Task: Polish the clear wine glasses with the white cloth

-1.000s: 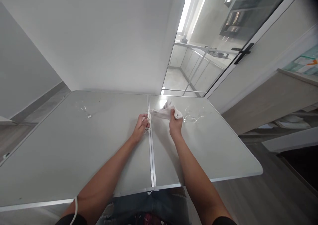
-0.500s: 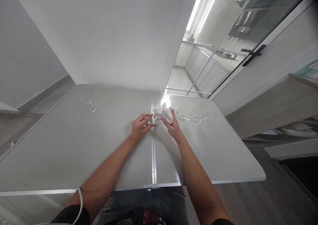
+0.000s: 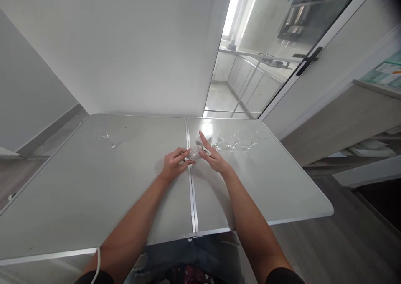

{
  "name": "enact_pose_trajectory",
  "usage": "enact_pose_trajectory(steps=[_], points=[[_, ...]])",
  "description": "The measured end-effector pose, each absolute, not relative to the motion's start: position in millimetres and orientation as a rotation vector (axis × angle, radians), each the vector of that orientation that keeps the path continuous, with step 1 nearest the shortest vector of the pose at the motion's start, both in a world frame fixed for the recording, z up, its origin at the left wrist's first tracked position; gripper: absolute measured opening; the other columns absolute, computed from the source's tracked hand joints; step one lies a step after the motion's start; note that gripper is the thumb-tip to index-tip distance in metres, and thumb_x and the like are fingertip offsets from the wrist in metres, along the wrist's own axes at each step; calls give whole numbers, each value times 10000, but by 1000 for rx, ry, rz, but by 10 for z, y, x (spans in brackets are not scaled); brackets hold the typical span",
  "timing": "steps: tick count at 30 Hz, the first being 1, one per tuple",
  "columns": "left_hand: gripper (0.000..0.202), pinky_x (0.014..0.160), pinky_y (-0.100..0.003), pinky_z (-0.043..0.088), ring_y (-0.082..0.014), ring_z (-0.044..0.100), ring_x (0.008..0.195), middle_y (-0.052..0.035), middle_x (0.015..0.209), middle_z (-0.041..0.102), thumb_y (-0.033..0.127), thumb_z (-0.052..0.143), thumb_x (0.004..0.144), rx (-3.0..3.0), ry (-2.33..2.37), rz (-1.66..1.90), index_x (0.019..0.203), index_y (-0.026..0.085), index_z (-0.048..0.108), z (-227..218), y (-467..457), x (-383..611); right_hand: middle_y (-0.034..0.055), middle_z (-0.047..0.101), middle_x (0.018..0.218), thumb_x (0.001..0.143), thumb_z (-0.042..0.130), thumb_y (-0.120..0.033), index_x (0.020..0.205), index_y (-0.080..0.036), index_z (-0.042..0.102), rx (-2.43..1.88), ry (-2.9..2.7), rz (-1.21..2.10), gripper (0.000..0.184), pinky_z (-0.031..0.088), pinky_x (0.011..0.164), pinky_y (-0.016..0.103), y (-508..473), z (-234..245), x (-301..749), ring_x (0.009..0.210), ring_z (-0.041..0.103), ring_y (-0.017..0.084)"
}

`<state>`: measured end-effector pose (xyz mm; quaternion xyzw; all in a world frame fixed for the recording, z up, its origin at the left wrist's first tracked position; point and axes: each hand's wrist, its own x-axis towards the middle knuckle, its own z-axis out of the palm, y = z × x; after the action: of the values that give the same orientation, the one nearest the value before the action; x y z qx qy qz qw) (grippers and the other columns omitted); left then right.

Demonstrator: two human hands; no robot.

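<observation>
Over the table's centre seam, my left hand (image 3: 175, 162) pinches a clear stemmed glass (image 3: 195, 153), which lies tilted with its bowl toward the right. My right hand (image 3: 216, 158) is closed around a white cloth (image 3: 206, 147) at the bowl end, thumb below and fingers pointing up and away. Much of the cloth is now hidden behind that hand. Just beyond it, several clear stemmed glasses (image 3: 232, 145) stand in a row on the right half of the table. A single clear glass (image 3: 108, 140) is at the far left.
The light grey folding table (image 3: 134, 192) has a metal-edged seam (image 3: 192, 200) down its middle. A white wall panel (image 3: 140, 58) rises behind it. To the right are a glass door with a black handle (image 3: 308, 61) and a wooden shelf (image 3: 338, 125).
My right hand has turned and moved the cloth in against the glass, so less cloth shows and the bowl is visible. My left hand keeps its hold. The view has shifted slightly.
</observation>
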<state>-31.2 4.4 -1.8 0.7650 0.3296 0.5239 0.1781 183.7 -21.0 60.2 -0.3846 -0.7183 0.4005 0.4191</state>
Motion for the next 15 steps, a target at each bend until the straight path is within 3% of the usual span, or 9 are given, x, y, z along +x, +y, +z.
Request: enact_pose_trajectory(steps=[5,8,12,15], points=[[428,604,-237,519,-68,569,565,-66,1062,751,436,844,756,2040,990,1522,1147,279,772,-18,46,-246,0,361,1642,1006,464,-574,1580,-326,359,-956,-1660,919,634,185,1278,426,-167,586,1789,1541,289,257],[465,583,-236,521,-79,556,549,-58,981,786,461,847,742,1945,1030,1409,1153,255,777,-45,53,-218,4,468,1578,1015,424,-589,1526,-311,459,-1006,-1555,937,583,239,1263,446,-144,571,1822,1499,372,259],[490,554,-235,507,-78,521,492,-39,866,800,478,815,772,1863,1105,1345,1196,236,763,-107,53,-213,-40,323,1657,1003,412,-630,1571,-356,363,-1083,-1589,877,633,194,1280,450,-162,595,1864,1559,238,243],[470,555,-232,488,-72,511,481,-32,838,798,461,822,768,1961,1096,1390,1179,239,771,-150,49,-215,-20,316,1660,993,420,-646,1587,-357,330,-1139,-1765,873,666,153,1284,485,-180,615,1863,1568,209,261]])
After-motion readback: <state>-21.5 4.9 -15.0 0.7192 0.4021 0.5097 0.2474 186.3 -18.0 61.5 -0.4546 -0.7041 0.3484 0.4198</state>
